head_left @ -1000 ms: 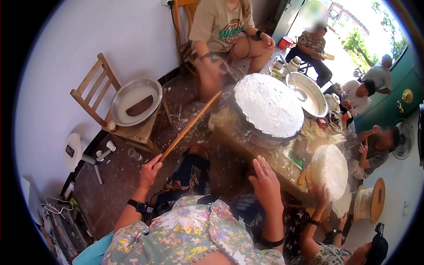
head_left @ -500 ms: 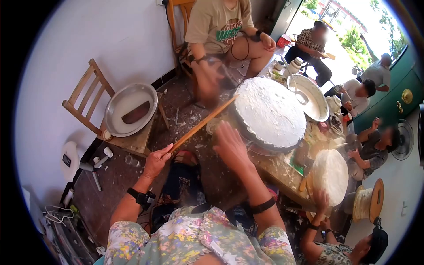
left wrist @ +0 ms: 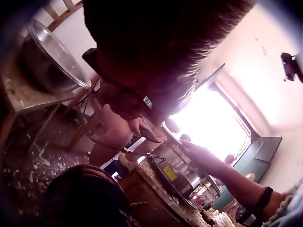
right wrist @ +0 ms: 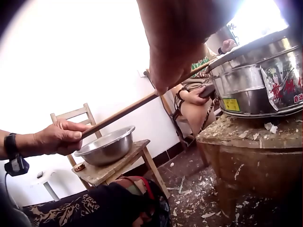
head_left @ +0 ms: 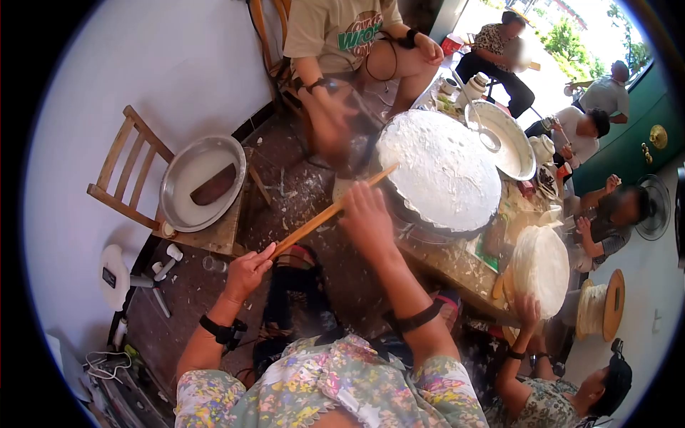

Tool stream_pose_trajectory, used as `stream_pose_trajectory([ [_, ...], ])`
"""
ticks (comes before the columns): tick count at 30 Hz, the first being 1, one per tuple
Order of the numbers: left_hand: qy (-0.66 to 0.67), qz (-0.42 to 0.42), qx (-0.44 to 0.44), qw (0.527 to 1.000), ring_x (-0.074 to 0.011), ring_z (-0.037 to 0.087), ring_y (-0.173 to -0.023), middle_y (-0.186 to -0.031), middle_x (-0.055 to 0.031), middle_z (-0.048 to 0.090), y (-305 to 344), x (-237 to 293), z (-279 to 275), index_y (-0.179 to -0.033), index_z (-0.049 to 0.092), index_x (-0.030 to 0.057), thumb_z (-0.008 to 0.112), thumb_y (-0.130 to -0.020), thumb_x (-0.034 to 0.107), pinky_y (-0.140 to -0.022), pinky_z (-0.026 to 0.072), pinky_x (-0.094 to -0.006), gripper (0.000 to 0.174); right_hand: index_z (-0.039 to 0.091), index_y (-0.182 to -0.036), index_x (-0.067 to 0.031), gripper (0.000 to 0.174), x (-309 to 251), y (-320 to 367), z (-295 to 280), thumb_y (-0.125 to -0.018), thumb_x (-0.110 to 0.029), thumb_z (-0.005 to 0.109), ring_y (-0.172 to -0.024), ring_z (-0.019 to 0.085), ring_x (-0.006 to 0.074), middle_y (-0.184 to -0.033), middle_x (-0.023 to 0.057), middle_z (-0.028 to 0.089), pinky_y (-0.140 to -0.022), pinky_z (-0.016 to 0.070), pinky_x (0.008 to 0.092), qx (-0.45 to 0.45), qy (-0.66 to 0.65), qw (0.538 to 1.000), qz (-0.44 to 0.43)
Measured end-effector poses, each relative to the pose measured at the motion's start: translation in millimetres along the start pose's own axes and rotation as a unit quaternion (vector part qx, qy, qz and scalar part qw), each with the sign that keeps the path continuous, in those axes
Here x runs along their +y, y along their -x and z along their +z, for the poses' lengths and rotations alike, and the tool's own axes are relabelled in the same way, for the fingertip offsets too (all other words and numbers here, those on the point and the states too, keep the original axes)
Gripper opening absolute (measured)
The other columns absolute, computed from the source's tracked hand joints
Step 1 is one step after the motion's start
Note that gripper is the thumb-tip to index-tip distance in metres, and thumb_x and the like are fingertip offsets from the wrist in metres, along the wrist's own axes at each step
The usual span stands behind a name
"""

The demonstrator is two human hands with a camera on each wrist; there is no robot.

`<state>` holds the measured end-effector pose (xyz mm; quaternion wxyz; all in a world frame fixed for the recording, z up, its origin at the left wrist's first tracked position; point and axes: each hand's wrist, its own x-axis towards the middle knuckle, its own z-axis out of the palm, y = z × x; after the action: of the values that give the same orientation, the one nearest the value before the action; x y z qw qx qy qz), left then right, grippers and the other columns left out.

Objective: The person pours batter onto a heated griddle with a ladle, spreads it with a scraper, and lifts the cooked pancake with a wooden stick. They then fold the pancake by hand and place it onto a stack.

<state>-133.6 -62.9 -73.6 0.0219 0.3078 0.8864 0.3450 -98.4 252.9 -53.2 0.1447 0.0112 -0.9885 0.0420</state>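
My left hand grips the near end of a long flat wooden stick. Farther up that stick is my right hand, its fingers laid over the wood and pinching it in the right wrist view. The stick's far tip lies over the left edge of a round metal griddle, whose top carries a white layer of batter with a rough surface. Dark and backlit, the left hand fills the top of the left wrist view.
The griddle stands on a crumb-strewn wooden table. Behind it is a basin of batter with a ladle. Left, a chair holds a metal basin. At right, another person's hand touches a white round stack. Someone sits opposite.
My right hand has moved left, off the table side and onto the stick. The stick's tip has shifted right, over the griddle's edge. My left hand keeps its grip.
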Motion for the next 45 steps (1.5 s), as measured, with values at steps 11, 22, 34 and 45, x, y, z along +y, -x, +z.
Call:
stream_pose_trajectory([
  [11, -0.013, 0.036, -0.015, 0.999, -0.0284, 0.056, -0.059, -0.067, -0.0097, 0.052, 17.3, 11.6, -2.1, -0.125, 0.065, 0.0232, 0.071, -0.082, 0.017, -0.055, 0.0464, -0.0367, 0.044, 0.046, -0.131, 0.0055, 0.073, -18.1, 51.8, -16.8, -0.070, -0.021, 0.078, -0.131, 0.043, 0.0381, -0.138, 0.0230, 0.047, -0.110, 0.0337, 0.0480, 0.091, -0.015, 0.995, 0.030],
  [22, -0.011, 0.038, -0.022, 0.999, -0.0280, 0.057, -0.056, -0.067, -0.0095, 0.053, 48.0, 49.4, 3.7, -0.125, 0.066, 0.0244, 0.072, -0.080, 0.016, -0.053, 0.0463, -0.0371, 0.045, 0.051, -0.129, 0.0051, 0.066, -16.7, 96.1, -33.5, -0.073, -0.023, 0.075, -0.133, 0.043, 0.0354, -0.139, 0.0218, 0.049, -0.113, 0.0311, 0.0466, 0.088, -0.018, 0.995, 0.052],
  [34, -0.016, 0.069, -0.051, 0.996, -0.0281, 0.057, -0.057, -0.068, -0.0098, 0.054, 59.4, 88.7, 18.4, -0.125, 0.065, 0.0214, 0.071, -0.082, 0.016, -0.052, 0.0460, -0.0375, 0.044, 0.055, -0.128, 0.0051, 0.061, 0.0, 142.2, -48.7, -0.078, -0.025, 0.072, -0.134, 0.043, 0.0327, -0.138, 0.0205, 0.051, -0.114, 0.0301, 0.0462, 0.097, -0.010, 0.990, 0.100],
  [45, 0.015, 0.065, -0.057, 0.996, -0.0276, 0.057, -0.058, -0.068, -0.0103, 0.054, 79.9, 92.9, 28.0, -0.123, 0.067, 0.0200, 0.071, -0.082, 0.015, -0.055, 0.0459, -0.0363, 0.041, 0.054, -0.128, 0.0059, 0.064, -8.4, 173.2, -56.2, -0.077, -0.029, 0.072, -0.137, 0.039, 0.0325, -0.141, 0.0222, 0.047, -0.115, 0.0270, 0.0456, 0.098, -0.018, 0.988, 0.119],
])
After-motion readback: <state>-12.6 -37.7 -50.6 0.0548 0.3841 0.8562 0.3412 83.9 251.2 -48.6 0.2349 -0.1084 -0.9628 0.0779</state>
